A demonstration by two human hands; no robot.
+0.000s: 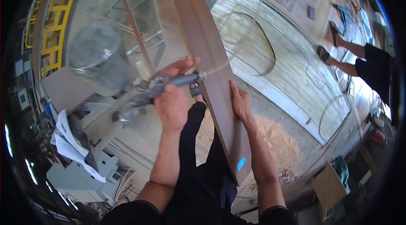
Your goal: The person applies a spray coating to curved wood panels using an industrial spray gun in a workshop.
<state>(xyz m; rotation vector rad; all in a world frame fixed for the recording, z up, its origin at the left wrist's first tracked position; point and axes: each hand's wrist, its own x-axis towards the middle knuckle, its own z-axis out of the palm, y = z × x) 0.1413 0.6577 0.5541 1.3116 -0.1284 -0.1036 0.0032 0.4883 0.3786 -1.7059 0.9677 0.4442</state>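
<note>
My left hand [173, 102] is wrapped round the dark handle of a spray gun [148, 92], blurred by motion. A pale, thin hose [220, 66] runs from the fitting at the handle's end across the board. A large grey translucent cup [99, 56] is beside the gun, seemingly attached, though blur hides the joint. My right hand [242, 103] grips the right edge of a long brown wooden board [205, 43], fingertips on its face and the rest of the fingers partly hidden. The board slants from the top of the view down to my legs, with a blue sticker near its lower end.
A large pale panel [253, 35] lies on the floor at right, with hose looped over it. Sawdust [277, 140] is heaped beside the board. Another narrow brown frame piece [137, 30] and a yellow rack [57, 26] stand left. A person's legs [351, 58] show at far right.
</note>
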